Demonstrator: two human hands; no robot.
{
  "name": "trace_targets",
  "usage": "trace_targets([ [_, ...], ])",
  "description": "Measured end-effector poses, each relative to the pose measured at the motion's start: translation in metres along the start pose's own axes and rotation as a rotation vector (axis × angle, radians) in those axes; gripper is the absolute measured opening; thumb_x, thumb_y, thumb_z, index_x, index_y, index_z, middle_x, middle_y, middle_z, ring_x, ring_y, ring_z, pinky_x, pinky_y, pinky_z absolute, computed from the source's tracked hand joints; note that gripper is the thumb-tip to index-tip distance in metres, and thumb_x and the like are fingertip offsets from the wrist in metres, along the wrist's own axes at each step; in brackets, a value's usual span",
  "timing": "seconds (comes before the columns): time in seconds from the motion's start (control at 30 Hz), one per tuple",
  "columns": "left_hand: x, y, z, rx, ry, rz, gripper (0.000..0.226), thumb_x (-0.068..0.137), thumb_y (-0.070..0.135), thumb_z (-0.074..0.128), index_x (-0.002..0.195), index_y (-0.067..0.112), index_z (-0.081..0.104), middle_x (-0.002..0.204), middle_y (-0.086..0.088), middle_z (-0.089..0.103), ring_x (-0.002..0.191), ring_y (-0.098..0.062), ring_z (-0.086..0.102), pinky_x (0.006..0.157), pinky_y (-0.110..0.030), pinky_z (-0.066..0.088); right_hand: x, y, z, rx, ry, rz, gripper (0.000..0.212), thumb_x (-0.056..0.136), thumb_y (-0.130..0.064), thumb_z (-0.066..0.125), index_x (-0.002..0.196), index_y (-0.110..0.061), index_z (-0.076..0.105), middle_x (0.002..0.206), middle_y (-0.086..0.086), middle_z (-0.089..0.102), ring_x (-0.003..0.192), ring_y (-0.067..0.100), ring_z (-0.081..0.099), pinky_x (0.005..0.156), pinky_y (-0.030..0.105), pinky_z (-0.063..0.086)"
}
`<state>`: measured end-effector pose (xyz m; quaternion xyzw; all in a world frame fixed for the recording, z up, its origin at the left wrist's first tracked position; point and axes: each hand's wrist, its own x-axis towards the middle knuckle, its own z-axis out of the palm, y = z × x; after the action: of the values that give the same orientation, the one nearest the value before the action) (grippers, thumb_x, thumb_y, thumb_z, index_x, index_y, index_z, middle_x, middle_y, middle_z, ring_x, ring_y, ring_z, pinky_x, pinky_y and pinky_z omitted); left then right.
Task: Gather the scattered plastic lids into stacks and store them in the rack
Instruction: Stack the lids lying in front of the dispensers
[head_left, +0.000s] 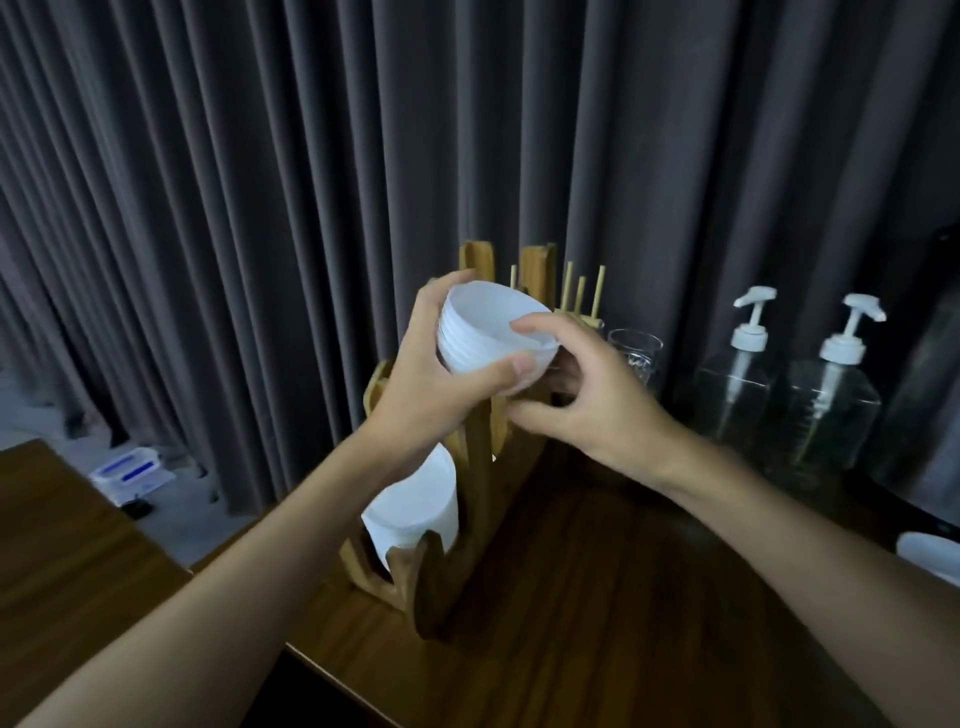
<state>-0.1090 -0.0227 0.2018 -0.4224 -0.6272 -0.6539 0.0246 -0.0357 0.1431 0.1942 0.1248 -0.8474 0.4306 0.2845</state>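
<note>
Fingers of the left hand (426, 379) are curled round a stack of white lids (483, 332), with the thumb pressed across its front. The stack is held tilted, just above the upper part of the wooden rack (478, 467). By the right hand (602, 395) the stack's edge is held, forefinger on the top rim, other fingers curled beneath. A second stack (415, 509) is kept in the lower slot.
</note>
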Motion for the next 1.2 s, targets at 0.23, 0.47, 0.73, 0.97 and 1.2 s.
trace_targets([
  [0.23, 0.027, 0.003, -0.045, 0.042, -0.123, -0.210, 0.079, 0.086, 0.038, 0.071, 0.153, 0.033, 0.029, 0.141, 0.004, 0.053, 0.129, -0.018, 0.056, 0.105, -0.036, 0.052, 0.040, 0.016, 0.022, -0.210, 0.084, -0.069, 0.050, 0.082, -0.020, 0.082, 0.127, -0.020, 0.061, 0.125, -0.003, 0.053, 0.119, 0.012, 0.049, 0.089, 0.008, 0.044],
  [0.47, 0.041, -0.003, -0.050, 0.100, -0.020, -0.260, 0.041, 0.108, 0.021, 0.041, 0.149, 0.022, 0.043, 0.143, 0.002, 0.052, 0.130, -0.019, 0.053, 0.097, -0.026, 0.054, 0.049, 0.032, 0.020, -0.293, 0.005, -0.095, 0.052, 0.086, -0.012, 0.075, 0.134, -0.020, 0.056, 0.136, -0.001, 0.046, 0.128, 0.014, 0.042, 0.094, 0.002, 0.036],
  [0.73, 0.043, -0.017, -0.047, 0.098, -0.048, -0.263, 0.030, 0.110, 0.020, 0.033, 0.121, 0.037, 0.054, 0.131, 0.006, 0.058, 0.121, -0.014, 0.057, 0.087, -0.020, 0.055, 0.061, 0.045, 0.013, -0.867, 0.103, -0.504, 0.042, 0.074, -0.025, 0.079, 0.112, -0.014, 0.063, 0.137, 0.009, 0.054, 0.125, 0.030, 0.045, 0.101, 0.047, 0.035],
  [0.97, 0.032, -0.028, -0.061, 0.612, -0.089, -0.113, 0.055, 0.102, 0.047, 0.039, 0.151, 0.023, 0.038, 0.147, 0.005, 0.051, 0.134, -0.008, 0.045, 0.100, -0.017, 0.046, 0.067, 0.049, 0.020, -0.861, 0.101, -0.540, 0.036, 0.073, -0.018, 0.075, 0.108, -0.012, 0.066, 0.121, 0.001, 0.066, 0.126, 0.024, 0.048, 0.100, 0.043, 0.027],
  [1.2, 0.020, -0.038, -0.069, 0.901, -0.028, -0.085, 0.057, 0.092, 0.054, 0.061, 0.142, 0.030, 0.048, 0.151, 0.005, 0.049, 0.132, -0.018, 0.054, 0.123, -0.057, -0.008, 0.073, 0.053, 0.018, -0.905, 0.046, -0.549, 0.038, 0.073, -0.019, 0.080, 0.108, -0.013, 0.067, 0.122, 0.005, 0.066, 0.128, 0.027, 0.045, 0.103, 0.043, 0.024],
])
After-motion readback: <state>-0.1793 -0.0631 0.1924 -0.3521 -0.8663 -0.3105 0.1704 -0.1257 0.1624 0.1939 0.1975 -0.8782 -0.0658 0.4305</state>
